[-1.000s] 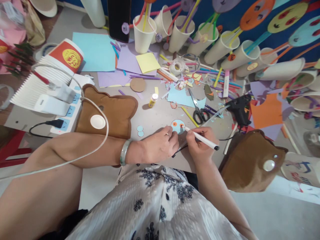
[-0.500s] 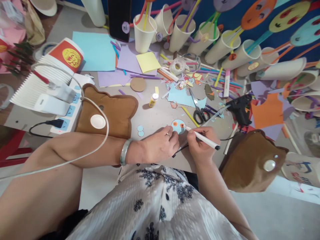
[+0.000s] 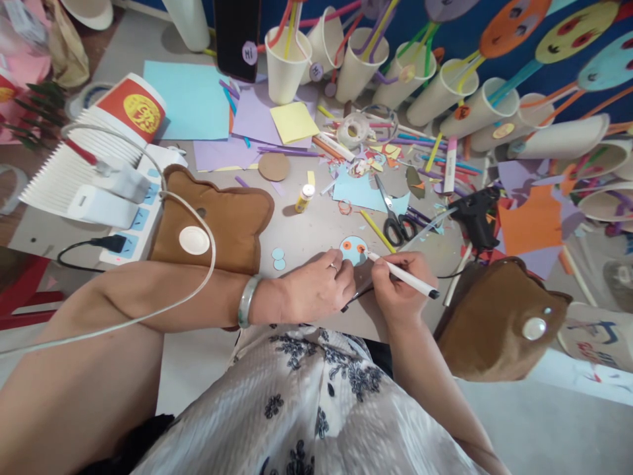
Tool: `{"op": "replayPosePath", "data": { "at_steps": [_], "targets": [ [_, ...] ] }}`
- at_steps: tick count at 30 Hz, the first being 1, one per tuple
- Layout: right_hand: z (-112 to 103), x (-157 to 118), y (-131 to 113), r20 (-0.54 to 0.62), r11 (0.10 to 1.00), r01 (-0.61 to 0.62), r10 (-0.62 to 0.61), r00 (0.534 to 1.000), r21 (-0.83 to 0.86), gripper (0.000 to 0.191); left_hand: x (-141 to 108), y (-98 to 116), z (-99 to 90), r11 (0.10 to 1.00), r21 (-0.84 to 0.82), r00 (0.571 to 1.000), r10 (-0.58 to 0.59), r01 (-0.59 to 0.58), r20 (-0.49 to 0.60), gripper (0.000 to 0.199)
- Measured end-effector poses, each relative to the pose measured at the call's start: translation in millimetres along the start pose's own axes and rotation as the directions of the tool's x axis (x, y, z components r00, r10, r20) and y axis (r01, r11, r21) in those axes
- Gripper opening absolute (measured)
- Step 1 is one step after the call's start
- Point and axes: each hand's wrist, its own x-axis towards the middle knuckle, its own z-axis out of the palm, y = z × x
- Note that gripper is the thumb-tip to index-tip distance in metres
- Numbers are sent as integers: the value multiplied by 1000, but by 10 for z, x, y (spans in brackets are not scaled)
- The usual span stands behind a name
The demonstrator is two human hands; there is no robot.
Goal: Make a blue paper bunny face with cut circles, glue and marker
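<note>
A light blue paper disc (image 3: 352, 249) with two orange spots, each bearing a dark mark, lies flat on the table before me. My left hand (image 3: 322, 285), its fingers curled together, presses on the disc's lower left edge and hides part of it. In my right hand (image 3: 401, 287) is a white marker pen (image 3: 408, 277), gripped like a writing tool. The pen's tip reaches the right orange spot, and its black end points to the lower right. Left of the disc lie two small joined blue paper circles (image 3: 279, 258).
Black-handled scissors (image 3: 394, 224), a yellow glue stick (image 3: 304, 198) and paper scraps lie beyond the hands. A black glue gun (image 3: 475, 214) is at right. Brown cushions (image 3: 222, 221) flank the workspace. Paper cups (image 3: 287, 69) with straws line the back. A white cable crosses my left forearm.
The pen tip has shifted very slightly to the right at the right orange spot. My left hand keeps its place on the disc.
</note>
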Motion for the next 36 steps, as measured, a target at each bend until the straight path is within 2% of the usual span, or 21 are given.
{"op": "replayPosePath", "data": {
  "at_steps": [8,16,24,31,36],
  "targets": [
    [-2,-8,27,11,1000,15,-15,1000,-18,15,-5,-2,4,1000,16,1000,-1,1,5,36],
    [-6,-17,31,0,995,99,-100,995,-23,13,-1,8,23,1000,27,999,0,1,-38,36],
    [-8,-27,41,24,996,90,-89,996,-27,14,-5,5,24,1000,19,999,-4,5,-33,34],
    [8,-43,49,-71,999,51,-50,996,5,13,7,7,25,1000,-1,1000,-10,10,-20,31],
    [20,-73,107,-189,996,84,-79,979,19,12,5,0,19,1000,-6,1000,-11,10,-3,32]
  ]
}}
